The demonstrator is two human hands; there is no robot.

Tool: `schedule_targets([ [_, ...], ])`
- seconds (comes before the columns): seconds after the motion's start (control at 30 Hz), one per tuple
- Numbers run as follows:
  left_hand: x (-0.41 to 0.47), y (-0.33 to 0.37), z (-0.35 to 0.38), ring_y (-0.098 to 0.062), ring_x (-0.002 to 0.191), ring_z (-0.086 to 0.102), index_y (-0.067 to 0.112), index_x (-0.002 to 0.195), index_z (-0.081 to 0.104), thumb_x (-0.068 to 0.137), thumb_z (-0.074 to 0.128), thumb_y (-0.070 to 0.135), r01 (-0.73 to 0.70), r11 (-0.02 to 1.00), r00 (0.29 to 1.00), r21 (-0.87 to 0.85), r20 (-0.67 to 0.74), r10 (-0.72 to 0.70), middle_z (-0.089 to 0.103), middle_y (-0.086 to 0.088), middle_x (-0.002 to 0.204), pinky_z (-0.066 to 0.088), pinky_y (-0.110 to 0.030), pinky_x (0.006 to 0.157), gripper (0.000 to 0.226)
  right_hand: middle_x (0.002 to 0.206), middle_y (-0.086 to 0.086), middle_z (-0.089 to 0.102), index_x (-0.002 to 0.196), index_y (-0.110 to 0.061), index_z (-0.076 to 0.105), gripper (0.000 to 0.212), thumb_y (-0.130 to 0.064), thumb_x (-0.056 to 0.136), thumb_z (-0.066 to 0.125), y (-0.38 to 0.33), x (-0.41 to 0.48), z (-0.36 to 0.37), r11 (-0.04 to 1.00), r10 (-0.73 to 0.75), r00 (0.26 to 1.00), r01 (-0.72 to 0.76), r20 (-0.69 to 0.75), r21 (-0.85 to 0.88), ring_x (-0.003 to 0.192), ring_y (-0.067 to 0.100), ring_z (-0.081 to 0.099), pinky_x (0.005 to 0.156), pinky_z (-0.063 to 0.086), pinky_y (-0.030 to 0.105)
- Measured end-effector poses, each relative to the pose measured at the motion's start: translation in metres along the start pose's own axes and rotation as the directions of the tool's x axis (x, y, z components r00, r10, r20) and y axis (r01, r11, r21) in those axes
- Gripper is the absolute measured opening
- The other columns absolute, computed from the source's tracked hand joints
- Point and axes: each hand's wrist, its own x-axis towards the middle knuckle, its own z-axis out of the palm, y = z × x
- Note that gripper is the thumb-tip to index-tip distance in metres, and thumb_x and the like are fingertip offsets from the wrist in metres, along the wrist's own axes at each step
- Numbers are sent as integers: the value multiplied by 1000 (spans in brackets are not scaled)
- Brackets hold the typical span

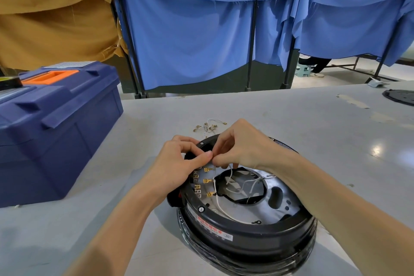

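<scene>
Wire (229, 176) pinched by L hand (179, 163) & R hand (239, 148), fingertips together, above base (246, 237). Toolbox (56, 130) placed on table (291, 119), L side.

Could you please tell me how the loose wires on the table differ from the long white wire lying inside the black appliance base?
The loose wires lie tangled on the table beyond the black appliance base, short with brass connectors. The long white wire is one piece curving inside that base to a dark ring terminal. Both have white insulation.
</scene>
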Motion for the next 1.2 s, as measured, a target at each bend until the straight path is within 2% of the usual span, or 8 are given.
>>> schedule_targets([
  [0.17, -2, 3, -5, 2, 80, 65, 25, 76, 77, 78, 80, 24, -43, 997, 999, -63, -26, 41, 70, 8, 96, 50, -14, 71, 3, 58, 6, 69, 70, -10, 76, 7, -4, 72, 74, -2, 0, 3, 996, 38, 999, -38, -1, -76, 50, 12, 58, 49, 47, 21],
  [0.23, -2, 5, -11, -3, 72, 70, 31, 91, 75, 76, 80, 31, -46, 996, 997, -81, -68, 41, 73, 5, 89, 54, -17, 58, 16, 58, 9, 68, 71, -8, 76, 6, -3, 73, 73, -2, 0, 4, 993, 64, 998, -62, 16, -101, 49, 14, 55, 46, 44, 21],
  [0.3, 0, 4, -15, 1, 70, 68, 32, 100, 70, 73, 80, 42, -49, 995, 985, 85, -160, 63, 69, 8, 90, 52, -13, 53, 31, 53, 6, 63, 72, -5, 75, 5, -1, 74, 71, -1, 1, 5, 994, 77, 996, -74, 40, -79, 43, 14, 49, 41, 38, 20],
  [0.4, 0, 3, -18, -1, 59, 64, 28, 78, 73, 73, 78, 49, -11, 957, 965, 291, -246, 86, 70, 8, 66, 45, -10, 50, 23, 54, 9, 61, 72, -3, 74, 5, -1, 75, 70, 0, 2, 7, 995, 81, 994, -76, 75, -70, 46, 17, 46, 43, 35, 23],
  [0.5, -1, 3, -17, -3, 55, 61, 23, 56, 72, 74, 76, 51, 19, 926, 955, 378, -280, 94, 65, 9, 49, 50, -23, 53, 33, 61, 19, 63, 71, -2, 73, 5, -1, 75, 70, 1, 4, 8, 995, 84, 991, -77, 100, -70, 55, 22, 47, 52, 37, 30],
  [0.67, -3, 6, -10, -19, 60, 64, 22, 55, 71, 74, 74, 52, 49, 890, 930, 454, -346, 126, 65, 4, 52, 56, -38, 59, 36, 62, 8, 58, 73, -4, 70, 7, -2, 79, 67, -1, 10, 12, 993, 56, 989, -41, 136, -115, 57, 17, 47, 54, 38, 28],
  [0.83, -3, 6, -11, -12, 56, 61, 21, 55, 70, 71, 77, 52, 23, 896, 914, 444, -372, 161, 64, 6, 52, 53, -32, 55, 35, 68, 9, 63, 77, -3, 72, 4, -3, 80, 69, -1, 11, 11, 995, 51, 987, -37, 151, -95, 61, 16, 51, 59, 41, 29],
  [1.2, -5, 10, -6, -28, 63, 57, 13, 58, 60, 79, 63, 62, 90, 755, 921, 650, -343, 185, 59, -2, 60, 43, -32, 56, 53, 67, 10, 60, 82, 0, 73, 7, -3, 82, 67, 1, 9, 12, 997, 35, 987, -23, 155, -76, 59, 15, 47, 56, 37, 27],
])
